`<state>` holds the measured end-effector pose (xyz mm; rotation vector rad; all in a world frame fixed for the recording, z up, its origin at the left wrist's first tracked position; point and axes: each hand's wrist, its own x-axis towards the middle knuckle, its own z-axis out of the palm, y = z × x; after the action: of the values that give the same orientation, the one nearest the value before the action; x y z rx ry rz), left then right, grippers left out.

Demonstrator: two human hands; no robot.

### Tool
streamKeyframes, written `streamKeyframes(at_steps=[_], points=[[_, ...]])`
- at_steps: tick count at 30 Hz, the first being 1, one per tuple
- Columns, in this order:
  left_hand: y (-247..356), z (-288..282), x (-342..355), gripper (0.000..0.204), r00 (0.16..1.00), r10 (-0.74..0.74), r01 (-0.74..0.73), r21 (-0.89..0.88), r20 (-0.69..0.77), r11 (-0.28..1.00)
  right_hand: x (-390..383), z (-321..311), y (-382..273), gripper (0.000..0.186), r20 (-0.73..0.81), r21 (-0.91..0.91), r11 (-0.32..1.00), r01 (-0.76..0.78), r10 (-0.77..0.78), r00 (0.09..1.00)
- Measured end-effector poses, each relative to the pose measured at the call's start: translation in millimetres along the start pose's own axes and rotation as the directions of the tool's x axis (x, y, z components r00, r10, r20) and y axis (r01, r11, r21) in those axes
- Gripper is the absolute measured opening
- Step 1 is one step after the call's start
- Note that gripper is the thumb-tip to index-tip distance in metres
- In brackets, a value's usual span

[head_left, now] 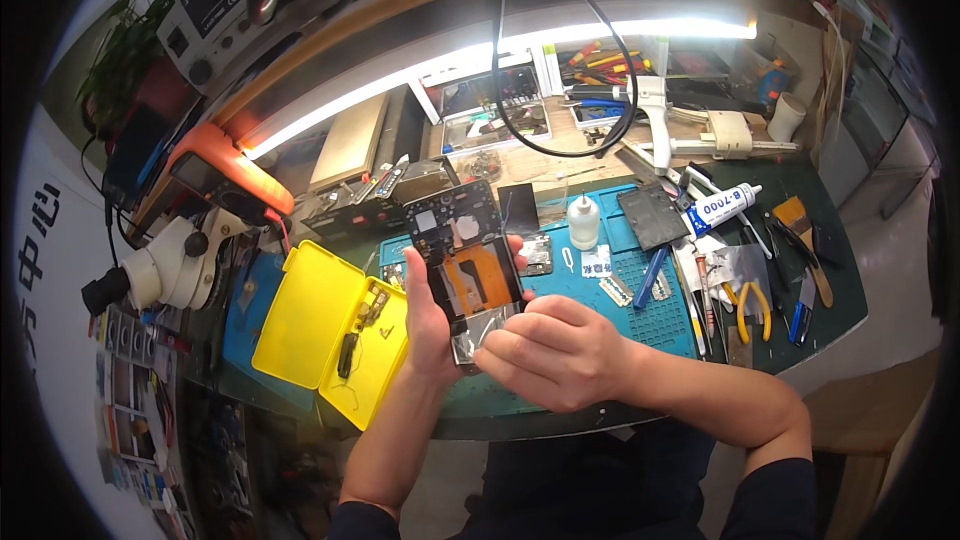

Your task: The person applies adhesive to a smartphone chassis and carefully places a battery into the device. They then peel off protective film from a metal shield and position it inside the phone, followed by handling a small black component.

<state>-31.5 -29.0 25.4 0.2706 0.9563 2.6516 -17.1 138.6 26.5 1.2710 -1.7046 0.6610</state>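
Observation:
An opened smartphone (pixel 483 275), with black inner parts and a wide orange flex cable showing, lies tilted in my left hand (pixel 430 325). My left thumb runs along its near left edge, and fingertips show at its right side. At the phone's lower end is a shiny, see-through piece like film (pixel 482 332). Closed in a pinch, my right hand (pixel 560 352) has its fingertips against that end. What sits between those fingers is hidden. Left of the phone stands an open yellow plastic box (pixel 300 325) with small dark parts inside.
A teal work mat (pixel 640 335) covers the bench, bearing a white dropper bottle (pixel 583 223) and razor blades (pixel 615 291). Rightward lie a glue tube (pixel 725 207), yellow-handled pliers (pixel 752 312) and a brush (pixel 800 225). A microscope (pixel 165 270) and an orange multimeter (pixel 225 175) stand left. A black cable (pixel 497 60) hangs overhead.

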Motion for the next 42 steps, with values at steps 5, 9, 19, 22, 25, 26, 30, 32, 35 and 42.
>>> streamKeyframes(at_steps=[5, 9, 19, 22, 25, 26, 30, 32, 35, 42], points=[[1, -7, 0, 0.091, 0.999, -0.011, 0.017, 0.127, -0.047, 0.992, -4, -2, 7, 0.02, -0.033, 0.074, 0.965, -0.253, 0.256, 0.966], [0, -11, 1, 0.091, 0.992, -0.11, 0.117, 0.104, -0.067, 0.988, -13, 8, 13, 0.028, 0.004, 0.295, 0.816, -0.497, 0.519, 0.855], [1, -6, -1, 0.089, 0.983, -0.158, 0.168, 0.111, -0.092, 0.98, -15, 1, 28, 0.03, 0.251, 0.198, 0.77, -0.606, 0.558, 0.791], [0, -14, 1, 0.089, 0.988, -0.148, 0.154, 0.157, -0.054, 0.975, -14, -2, 30, 0.013, 0.299, 0.224, 0.736, -0.639, 0.572, 0.764], [0, -13, 1, 0.089, 0.992, -0.116, 0.123, 0.221, -0.042, 0.968, -14, -1, 29, 0.012, 0.293, 0.277, 0.7, -0.658, 0.591, 0.752], [0, -11, 0, 0.089, 0.994, -0.101, 0.108, 0.24, -0.042, 0.965, -14, 0, 29, 0.012, 0.287, 0.279, 0.706, -0.651, 0.585, 0.758], [0, -4, 1, 0.088, 0.988, -0.073, 0.11, 0.3, -0.134, 0.948, -17, 4, 29, 0.013, 0.229, 0.209, 0.744, -0.635, 0.593, 0.771], [-1, -8, 1, 0.088, 0.989, -0.065, 0.105, 0.323, -0.133, 0.941, -16, 2, 29, 0.015, 0.223, 0.141, 0.797, -0.588, 0.553, 0.803], [-1, -9, 0, 0.087, 0.989, -0.046, 0.084, 0.267, -0.143, 0.96, -17, 6, 28, 0.017, 0.161, 0.146, 0.82, -0.554, 0.533, 0.831], [-4, -13, 3, 0.085, 0.993, 0.015, 0.019, 0.282, -0.116, 0.959, -16, 9, 28, 0.015, 0.065, 0.205, 0.87, -0.448, 0.445, 0.893]])
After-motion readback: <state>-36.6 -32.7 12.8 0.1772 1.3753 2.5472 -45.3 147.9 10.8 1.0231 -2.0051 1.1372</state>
